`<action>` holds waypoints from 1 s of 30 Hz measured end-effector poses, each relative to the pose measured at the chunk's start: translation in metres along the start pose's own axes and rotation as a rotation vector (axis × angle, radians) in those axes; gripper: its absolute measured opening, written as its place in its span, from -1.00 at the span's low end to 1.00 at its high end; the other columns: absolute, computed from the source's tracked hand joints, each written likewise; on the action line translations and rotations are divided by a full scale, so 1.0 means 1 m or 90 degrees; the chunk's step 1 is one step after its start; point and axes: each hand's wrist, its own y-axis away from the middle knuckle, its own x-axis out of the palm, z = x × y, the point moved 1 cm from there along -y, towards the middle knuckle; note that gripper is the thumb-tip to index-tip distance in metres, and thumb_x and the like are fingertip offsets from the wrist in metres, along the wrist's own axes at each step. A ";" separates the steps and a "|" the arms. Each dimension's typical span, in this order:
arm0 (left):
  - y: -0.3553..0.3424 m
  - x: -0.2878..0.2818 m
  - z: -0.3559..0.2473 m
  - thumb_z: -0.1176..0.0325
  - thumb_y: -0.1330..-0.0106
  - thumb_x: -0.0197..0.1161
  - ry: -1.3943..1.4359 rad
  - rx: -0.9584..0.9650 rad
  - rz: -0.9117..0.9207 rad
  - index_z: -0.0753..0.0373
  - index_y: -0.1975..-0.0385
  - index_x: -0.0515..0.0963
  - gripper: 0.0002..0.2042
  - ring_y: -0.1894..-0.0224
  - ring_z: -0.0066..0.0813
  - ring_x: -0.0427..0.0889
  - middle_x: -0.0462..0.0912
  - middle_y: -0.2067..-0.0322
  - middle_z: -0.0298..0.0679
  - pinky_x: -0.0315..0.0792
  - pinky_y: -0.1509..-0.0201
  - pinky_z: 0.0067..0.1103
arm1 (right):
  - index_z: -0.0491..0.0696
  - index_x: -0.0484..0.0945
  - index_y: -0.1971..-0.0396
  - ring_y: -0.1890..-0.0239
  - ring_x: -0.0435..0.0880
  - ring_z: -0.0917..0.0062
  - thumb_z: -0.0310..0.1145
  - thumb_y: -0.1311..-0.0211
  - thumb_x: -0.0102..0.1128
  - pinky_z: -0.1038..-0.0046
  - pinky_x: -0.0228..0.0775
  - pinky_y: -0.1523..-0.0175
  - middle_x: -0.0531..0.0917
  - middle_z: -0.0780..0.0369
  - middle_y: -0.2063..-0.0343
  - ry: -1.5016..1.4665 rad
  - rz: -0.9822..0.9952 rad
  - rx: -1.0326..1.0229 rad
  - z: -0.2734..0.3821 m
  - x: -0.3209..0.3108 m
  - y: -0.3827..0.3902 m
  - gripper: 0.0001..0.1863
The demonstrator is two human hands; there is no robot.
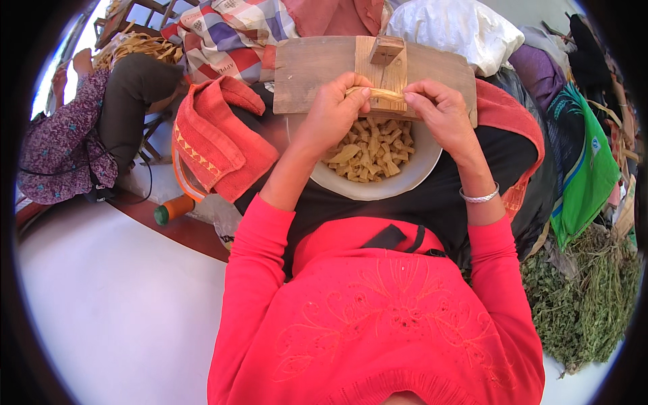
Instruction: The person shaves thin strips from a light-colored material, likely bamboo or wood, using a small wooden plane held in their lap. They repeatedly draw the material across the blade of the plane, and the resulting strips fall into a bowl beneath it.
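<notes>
A pale yellow dried strip (378,93) is stretched between my two hands, above the near edge of a wooden board (307,74). My left hand (341,108) pinches its left end between thumb and fingers. The other end is in the fingertips of my right hand (439,111). A small upright wooden block (387,50) stands on a lighter strip of wood at the board's middle, just beyond the dried strip. Below my hands a white metal bowl (376,193) rests on my lap, holding many short cut yellow pieces (374,152).
Red towels (216,135) drape over both knees. At far left sits another person (74,135), near a heap of long dried strips (135,47). A white sack (452,30), a green bag (587,165) and dried herbs (580,297) lie to the right. An orange, green-ended cylinder (177,208) is at left.
</notes>
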 end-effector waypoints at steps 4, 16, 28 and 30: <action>-0.011 -0.004 0.006 0.40 -0.37 0.10 -0.062 0.016 -0.043 0.32 0.27 0.52 -0.87 0.56 -0.76 0.33 0.47 0.57 -0.44 0.24 0.49 -0.76 | -0.18 0.59 0.35 0.48 0.41 0.73 -0.38 -0.21 0.17 0.60 0.31 0.35 0.54 0.33 0.59 0.066 -0.022 0.012 0.001 0.003 -0.009 -0.84; -0.012 0.005 0.012 0.23 -0.29 0.10 -0.613 0.100 -0.197 0.18 0.28 0.54 -0.81 0.25 0.10 0.56 0.59 0.43 0.05 0.41 0.24 -0.21 | -0.09 0.57 0.40 0.42 0.61 0.11 -0.33 -0.21 0.09 0.23 0.44 0.33 0.61 0.04 0.53 0.419 -0.076 -0.142 -0.013 0.011 -0.003 -0.85; 0.064 -0.020 0.013 0.34 -0.35 0.08 -0.461 0.074 -0.170 0.27 0.27 0.53 -0.85 0.53 -0.35 0.54 0.55 0.55 -0.08 0.41 0.40 -0.51 | -0.03 0.63 0.45 0.17 0.61 0.25 -0.37 -0.08 0.14 0.24 0.44 0.15 0.64 0.16 0.29 0.573 0.295 -0.191 -0.044 0.094 0.026 -0.89; 0.072 -0.015 0.016 0.32 -0.34 0.09 -0.555 0.082 -0.147 0.22 0.25 0.53 -0.85 0.45 -0.12 0.60 0.58 0.53 -0.08 0.44 0.40 -0.41 | -0.03 0.63 0.43 0.15 0.61 0.24 -0.40 -0.06 0.12 0.23 0.44 0.13 0.65 0.12 0.24 0.591 0.360 -0.115 -0.063 0.122 0.006 -0.88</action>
